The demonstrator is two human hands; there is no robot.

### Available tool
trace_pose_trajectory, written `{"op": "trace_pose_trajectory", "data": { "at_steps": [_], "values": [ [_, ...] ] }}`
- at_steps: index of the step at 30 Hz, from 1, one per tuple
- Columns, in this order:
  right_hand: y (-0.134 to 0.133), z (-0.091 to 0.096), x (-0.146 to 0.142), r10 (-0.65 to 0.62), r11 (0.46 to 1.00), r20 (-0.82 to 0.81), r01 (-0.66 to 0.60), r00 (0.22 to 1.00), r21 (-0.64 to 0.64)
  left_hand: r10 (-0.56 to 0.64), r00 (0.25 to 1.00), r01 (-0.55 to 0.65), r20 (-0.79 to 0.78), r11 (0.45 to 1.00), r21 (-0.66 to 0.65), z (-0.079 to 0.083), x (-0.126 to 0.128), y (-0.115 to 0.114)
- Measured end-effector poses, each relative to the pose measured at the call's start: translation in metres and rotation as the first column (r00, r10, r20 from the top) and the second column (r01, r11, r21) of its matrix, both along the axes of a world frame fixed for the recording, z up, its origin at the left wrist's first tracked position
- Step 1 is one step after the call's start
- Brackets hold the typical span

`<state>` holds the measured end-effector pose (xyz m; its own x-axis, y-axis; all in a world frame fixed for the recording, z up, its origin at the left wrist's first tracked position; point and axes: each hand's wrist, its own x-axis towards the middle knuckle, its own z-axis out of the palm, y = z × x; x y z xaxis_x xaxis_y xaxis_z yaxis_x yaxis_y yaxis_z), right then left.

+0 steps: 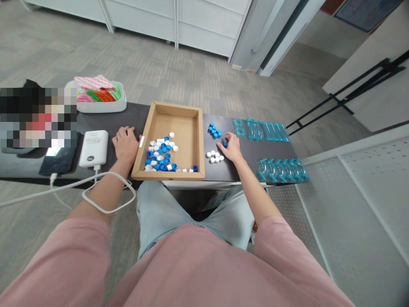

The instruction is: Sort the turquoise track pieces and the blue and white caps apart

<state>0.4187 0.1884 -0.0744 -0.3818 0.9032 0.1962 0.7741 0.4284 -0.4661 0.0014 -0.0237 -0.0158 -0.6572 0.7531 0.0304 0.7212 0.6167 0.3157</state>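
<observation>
My right hand rests at the table, thumb and fingers closed about a dark blue hexagonal piece. Just left of it lie a cluster of blue hexagonal pieces and, nearer me, a cluster of white hexagonal pieces. Palm down beside the cardboard tray, my left hand lies with its fingers spread, close to the tray's left wall. Inside the tray, many mixed blue and white pieces are heaped toward the near left, some tipped on their sides.
Teal-edged clear plastic parts stand in rows at the right, with more teal parts nearer me. Leftward are a white power bank with a cable, a black phone and a white bin of colourful items.
</observation>
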Motion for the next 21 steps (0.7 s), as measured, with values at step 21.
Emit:
{"op": "trace_pose_trajectory", "data": {
  "at_steps": [21],
  "values": [
    [0.049, 0.023, -0.090, 0.132, 0.987, -0.013, -0.130, 0.991, 0.098, 0.028, 0.999, -0.026, -0.025, 0.996, 0.085, -0.017, -0.009, 0.003]
  ]
}}
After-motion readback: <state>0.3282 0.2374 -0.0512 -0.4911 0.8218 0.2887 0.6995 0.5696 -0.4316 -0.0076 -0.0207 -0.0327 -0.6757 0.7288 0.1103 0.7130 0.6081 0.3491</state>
